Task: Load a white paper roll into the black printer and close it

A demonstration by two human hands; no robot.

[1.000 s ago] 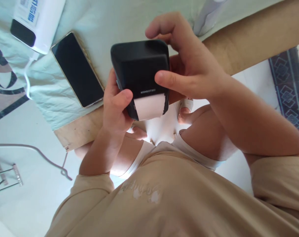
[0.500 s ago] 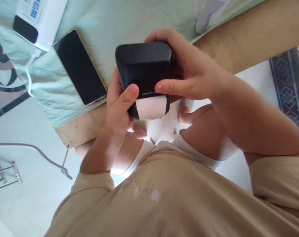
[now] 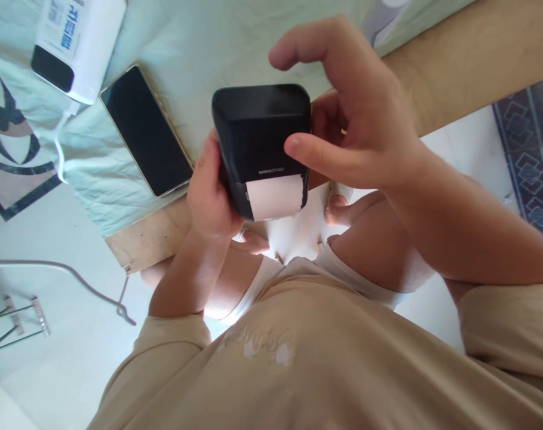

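A small black label printer [image 3: 262, 134] with a strip of white paper [image 3: 275, 197] at its lower slot is held above the table's near edge. My left hand [image 3: 208, 191] grips its left side from below. My right hand [image 3: 356, 113] is at the printer's right side: the thumb presses on its top face beside the printed brand name, and the forefinger is lifted and curled above the far edge, clear of the casing.
A dark-screened phone [image 3: 146, 131] lies left of the printer on a pale green cloth [image 3: 195, 42] over the wooden table [image 3: 468, 54]. A white power bank [image 3: 76, 42] with a cable sits at the far left. A patterned rug [image 3: 526, 155] is at the right.
My right forefinger has lifted off the printer's far edge and now curls above it. My left thumb has slid off the printer's top face to its side.
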